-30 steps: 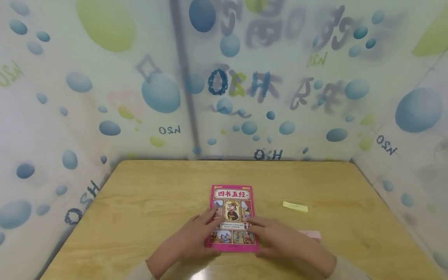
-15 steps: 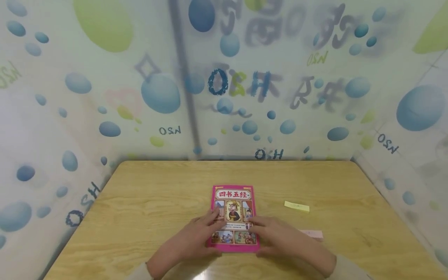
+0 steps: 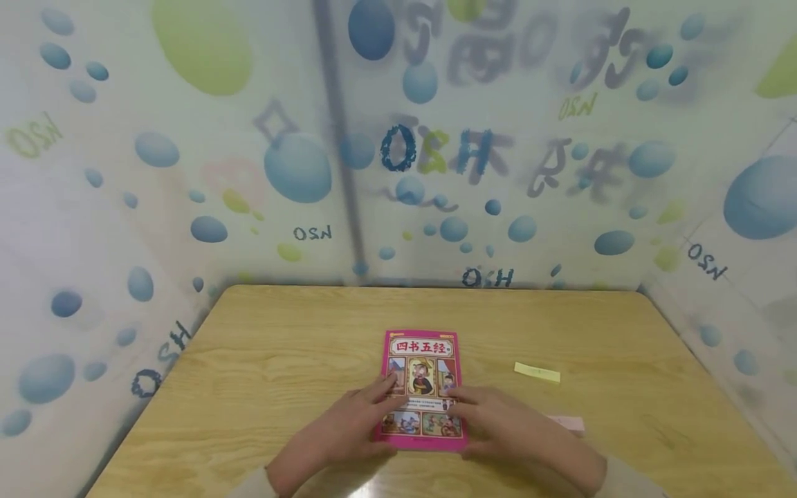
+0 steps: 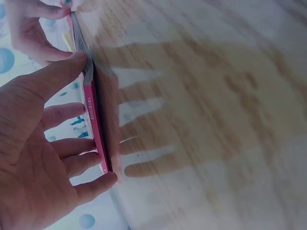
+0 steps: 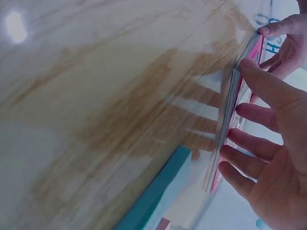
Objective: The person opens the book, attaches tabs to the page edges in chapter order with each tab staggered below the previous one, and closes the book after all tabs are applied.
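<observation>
A pink-bordered book (image 3: 420,387) with cartoon panels and a title in Chinese characters lies face up on the wooden table (image 3: 299,325). My left hand (image 3: 349,422) is at its left side, fingertips on the cover and spine edge, the thumb at the near corner. At the right side my right hand (image 3: 504,422) mirrors this, its fingers (image 5: 254,143) touching the cover and page edge. In the left wrist view the red spine (image 4: 96,124) shows between the fingers. Both hands have loosely straight fingers.
A yellow paper strip (image 3: 537,373) lies right of the book. Nearer, a pink strip (image 3: 569,423) is partly behind my right arm. The right wrist view shows a teal block-like thing (image 5: 158,191) beside the book. A bubble-patterned wall (image 3: 423,228) borders the table's far edge.
The head view has shifted slightly, so the whole scene sits a little further right. Both hands stay in place on the book, which has not visibly moved on the table.
</observation>
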Motion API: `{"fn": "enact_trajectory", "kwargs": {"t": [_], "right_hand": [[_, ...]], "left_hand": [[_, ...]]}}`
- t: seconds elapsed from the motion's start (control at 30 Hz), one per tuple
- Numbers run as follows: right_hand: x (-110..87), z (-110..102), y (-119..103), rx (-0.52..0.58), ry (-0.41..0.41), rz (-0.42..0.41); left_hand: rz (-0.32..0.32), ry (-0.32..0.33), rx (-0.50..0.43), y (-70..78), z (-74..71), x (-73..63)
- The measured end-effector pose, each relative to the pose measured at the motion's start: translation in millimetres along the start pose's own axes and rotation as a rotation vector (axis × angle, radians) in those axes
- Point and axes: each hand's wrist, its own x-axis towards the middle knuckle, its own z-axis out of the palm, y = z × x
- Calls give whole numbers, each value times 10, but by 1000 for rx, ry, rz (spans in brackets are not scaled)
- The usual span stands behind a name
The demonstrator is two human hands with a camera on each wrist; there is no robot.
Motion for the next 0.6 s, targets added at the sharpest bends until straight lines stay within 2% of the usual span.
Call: {"fn": "enact_trajectory", "kwargs": {"t": [0.27,0.6], "right_hand": [[38,36,31,-24,10,-7],[89,-139,-9,-54,-65,-54]], "left_hand": [[7,6,8,-26,13,11],[26,23,11,-50,35,4]]}}
